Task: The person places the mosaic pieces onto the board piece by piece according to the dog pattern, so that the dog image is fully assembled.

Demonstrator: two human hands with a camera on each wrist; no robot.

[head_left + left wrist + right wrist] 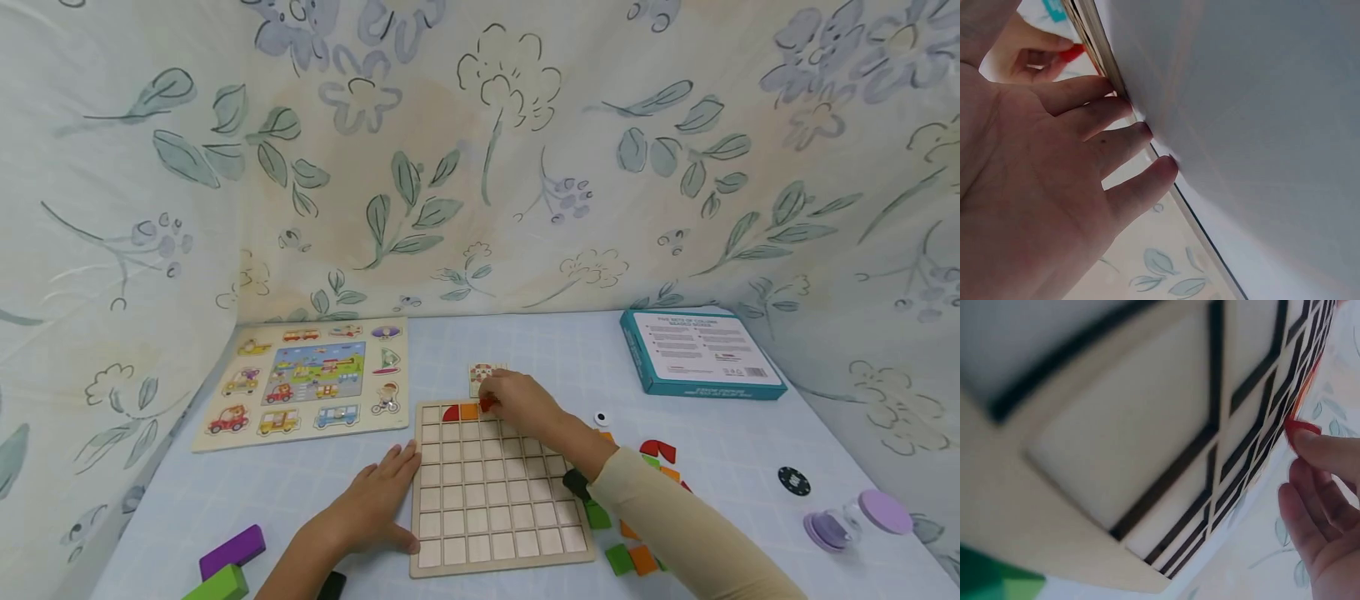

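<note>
A wooden grid board (476, 497) lies flat on the table. In its top row sit a red quarter-round piece (451, 413) and, to the right of it, an orange square (469, 412). My right hand (519, 406) pinches a red piece (1300, 430) between thumb and finger at the top row, just right of the orange square; its full shape is partly hidden by the fingers. My left hand (372, 500) rests on the table with fingers extended, fingertips (1163, 167) against the board's left edge. Behind the right hand lies a small patterned card (476, 382), partly covered.
Loose pieces, such as a green square (619, 559) and an orange square (642, 559), lie right of the board, partly under the right forearm. A vehicle puzzle (401, 367) stands back left, a teal box (708, 388) back right. Purple (233, 552) and green blocks (221, 586) lie front left.
</note>
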